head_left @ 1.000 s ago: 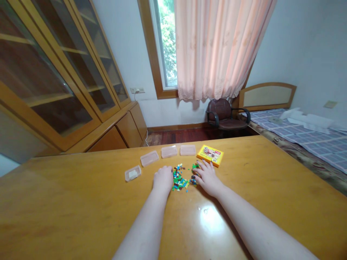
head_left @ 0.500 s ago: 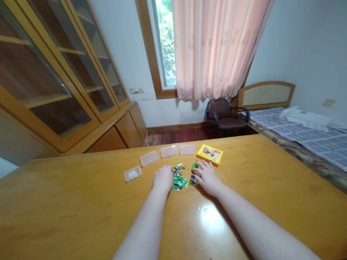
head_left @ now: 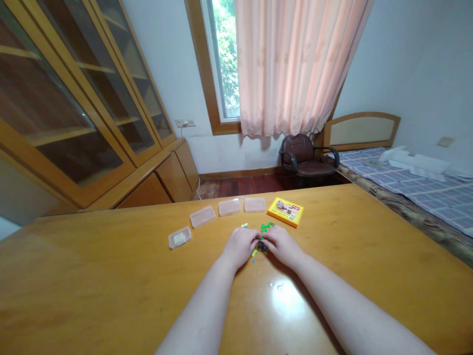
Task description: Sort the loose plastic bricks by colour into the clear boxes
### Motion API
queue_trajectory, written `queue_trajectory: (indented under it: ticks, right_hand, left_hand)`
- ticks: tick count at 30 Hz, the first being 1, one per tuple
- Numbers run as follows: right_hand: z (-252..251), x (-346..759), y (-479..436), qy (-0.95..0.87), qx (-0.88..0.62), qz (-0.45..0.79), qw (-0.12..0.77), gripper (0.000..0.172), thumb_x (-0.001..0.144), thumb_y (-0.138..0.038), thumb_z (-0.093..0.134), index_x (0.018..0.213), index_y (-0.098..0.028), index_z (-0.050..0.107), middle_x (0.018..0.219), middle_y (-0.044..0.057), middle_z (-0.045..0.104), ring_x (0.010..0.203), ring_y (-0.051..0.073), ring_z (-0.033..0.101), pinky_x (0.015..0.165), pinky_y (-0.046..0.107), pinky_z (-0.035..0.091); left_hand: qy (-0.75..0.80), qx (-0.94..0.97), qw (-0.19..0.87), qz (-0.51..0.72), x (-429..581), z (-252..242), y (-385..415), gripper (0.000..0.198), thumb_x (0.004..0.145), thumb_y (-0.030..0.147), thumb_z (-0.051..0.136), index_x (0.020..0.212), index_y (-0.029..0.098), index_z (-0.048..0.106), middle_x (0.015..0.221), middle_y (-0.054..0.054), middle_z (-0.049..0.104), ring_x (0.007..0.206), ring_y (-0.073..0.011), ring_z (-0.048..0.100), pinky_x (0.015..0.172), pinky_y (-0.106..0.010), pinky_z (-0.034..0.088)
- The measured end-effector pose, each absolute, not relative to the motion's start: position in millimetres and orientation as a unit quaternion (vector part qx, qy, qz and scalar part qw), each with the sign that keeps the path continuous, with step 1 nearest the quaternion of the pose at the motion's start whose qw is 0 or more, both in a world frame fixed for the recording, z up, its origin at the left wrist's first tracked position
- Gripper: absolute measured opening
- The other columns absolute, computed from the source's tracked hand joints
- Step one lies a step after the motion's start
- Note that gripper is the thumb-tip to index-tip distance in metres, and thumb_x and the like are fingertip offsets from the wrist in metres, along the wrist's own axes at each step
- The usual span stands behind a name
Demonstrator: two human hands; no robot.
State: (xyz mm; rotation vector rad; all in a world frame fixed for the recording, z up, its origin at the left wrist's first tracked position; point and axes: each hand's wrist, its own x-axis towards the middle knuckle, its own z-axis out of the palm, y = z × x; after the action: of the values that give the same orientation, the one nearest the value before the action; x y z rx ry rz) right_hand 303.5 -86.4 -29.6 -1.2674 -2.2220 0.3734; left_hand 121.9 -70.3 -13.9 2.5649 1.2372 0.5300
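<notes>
A loose pile of tiny building bricks [head_left: 262, 246] in blue, green, yellow and dark colours lies on the table between my hands. My left hand [head_left: 242, 246] rests over the pile's left part, hiding most of it, with its fingers curled together. From the right, my right hand [head_left: 285, 245] reaches in with bent fingers, its fingertips close to those of the left. Whatever the fingertips pinch is too small and covered to name. Beyond them lie some green bricks [head_left: 266, 227], and a few white ones [head_left: 244, 225] show past my left hand.
Several shallow clear plastic trays, such as this one [head_left: 254, 205], form an arc behind the bricks; the leftmost tray [head_left: 171, 243] contains white pieces [head_left: 180, 238]. A yellow box [head_left: 286, 212] lies behind my right hand. Past the wooden table [head_left: 111, 286] stands an office chair [head_left: 301, 155].
My left hand has moved right across the pile, covering most of it, and its fingertips now come close to my right hand's. The right hand's fingers have drawn in from a wider spread.
</notes>
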Motion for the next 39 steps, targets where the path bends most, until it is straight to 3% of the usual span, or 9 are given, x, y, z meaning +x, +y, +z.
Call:
queue_trajectory:
  ticks: [6,13,16,19,22,25,31,39]
  right_hand:
    - [-33,308,-82,-0.782,-0.545,0.138,0.271,0.026,0.089,-0.032,0.048,0.090,-0.021,0.072,0.085,0.006,0.070,0.083,0.019,0.061,0.078,0.030,0.044]
    - [-32,321,-74,-0.713,-0.652,0.125,0.225,0.029,0.088,-0.033,0.045,0.091,-0.020,0.072,0.092,0.007,0.070,0.086,0.021,0.063,0.076,0.029,0.046]
    - [-30,322,-74,-0.713,-0.659,0.096,0.220,0.030,0.089,-0.032,0.045,0.094,-0.019,0.071,0.094,0.008,0.070,0.091,0.022,0.061,0.084,0.031,0.044]
    - [-29,318,-78,-0.736,-0.632,0.076,0.229,0.033,0.090,-0.035,0.045,0.109,-0.019,0.067,0.114,0.010,0.065,0.109,0.024,0.055,0.097,0.037,0.037]
    - [-30,309,-86,-0.800,-0.565,0.086,0.181,0.044,0.088,-0.043,0.048,0.128,-0.027,0.054,0.142,0.006,0.044,0.132,0.029,0.032,0.109,0.050,0.018]
    - [-31,303,-91,-0.835,-0.526,0.108,0.118,0.052,0.088,-0.050,0.045,0.137,-0.034,0.042,0.151,0.004,0.026,0.139,0.034,0.015,0.108,0.060,0.004]
    - [-34,304,-86,-0.848,-0.501,0.148,0.095,0.056,0.092,-0.052,0.032,0.142,-0.027,0.034,0.149,0.007,0.032,0.140,0.029,0.015,0.109,0.059,0.000]
    - [-38,311,-79,-0.800,-0.569,0.144,0.126,0.060,0.091,-0.047,0.037,0.143,-0.018,0.032,0.150,0.010,0.028,0.141,0.029,0.015,0.111,0.057,0.000]
  left_hand:
    - [0.482,0.844,0.146,0.184,116,-6,-69,0.024,0.087,0.025,0.051,0.108,0.023,0.062,0.108,-0.004,0.067,0.102,-0.0184,0.058,0.094,-0.032,0.040]
    - [0.587,0.780,0.113,0.184,82,-6,-52,0.025,0.082,0.015,0.047,0.098,0.019,0.065,0.105,-0.006,0.065,0.100,-0.0182,0.058,0.091,-0.029,0.043]
    - [0.598,0.766,0.119,0.205,76,-12,-47,0.025,0.080,0.015,0.046,0.097,0.019,0.065,0.103,-0.006,0.066,0.097,-0.0187,0.059,0.089,-0.030,0.044]
    - [0.604,0.748,0.128,0.244,79,-18,-45,0.025,0.082,0.018,0.045,0.099,0.018,0.064,0.102,-0.007,0.066,0.096,-0.0190,0.060,0.087,-0.031,0.045]
    - [0.602,0.736,0.151,0.270,84,-24,-41,0.025,0.084,0.018,0.043,0.098,0.018,0.064,0.100,-0.007,0.066,0.095,-0.0184,0.060,0.086,-0.030,0.046]
    - [0.603,0.727,0.170,0.281,86,-28,-37,0.024,0.084,0.018,0.044,0.096,0.017,0.065,0.099,-0.006,0.066,0.094,-0.0180,0.060,0.085,-0.030,0.047]
    - [0.600,0.722,0.179,0.294,88,-30,-36,0.024,0.084,0.019,0.045,0.095,0.018,0.065,0.098,-0.006,0.067,0.093,-0.0180,0.060,0.086,-0.030,0.047]
    - [0.594,0.727,0.181,0.292,89,-31,-36,0.023,0.083,0.019,0.046,0.094,0.018,0.066,0.098,-0.006,0.067,0.092,-0.0178,0.061,0.085,-0.030,0.047]
